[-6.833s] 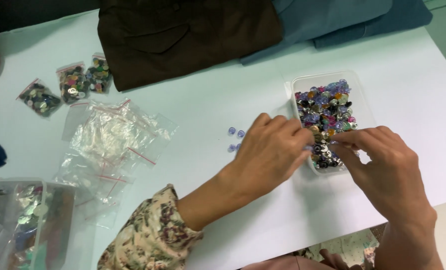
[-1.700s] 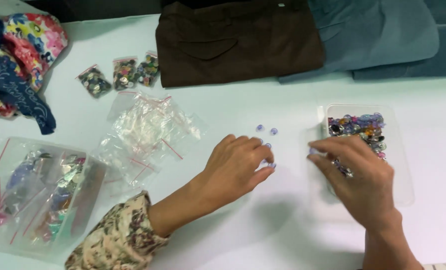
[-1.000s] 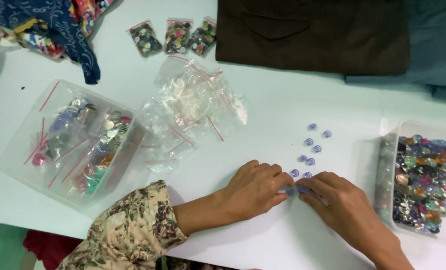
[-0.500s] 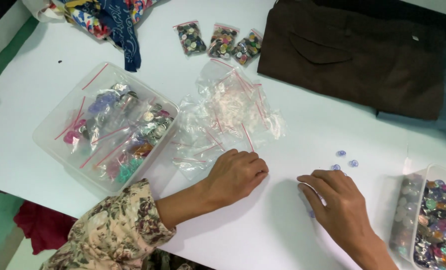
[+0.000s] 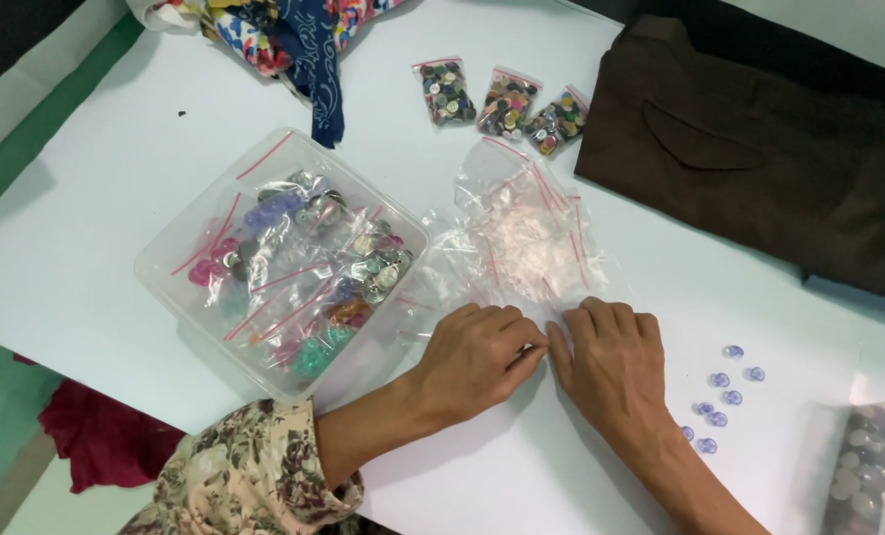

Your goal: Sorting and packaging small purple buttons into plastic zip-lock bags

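Both hands rest palm-down on the white table [image 5: 115, 198], the left hand [image 5: 477, 357] and right hand [image 5: 611, 362] side by side with fingertips meeting at the near edge of the pile of empty clear zip bags [image 5: 522, 233], which lies at 12 o'clock from them; whether a bag is pinched between the fingers cannot be told. The step in hand appears to be taking one bag from the pile. The loose blue buttons [image 5: 725, 396] lie at 3 o'clock of the right hand, so the next move likely calls for separating and opening a single bag.

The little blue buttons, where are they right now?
In the head view the little blue buttons lie loose on the white table, just right of the right hand and left of the clear box of mixed buttons.
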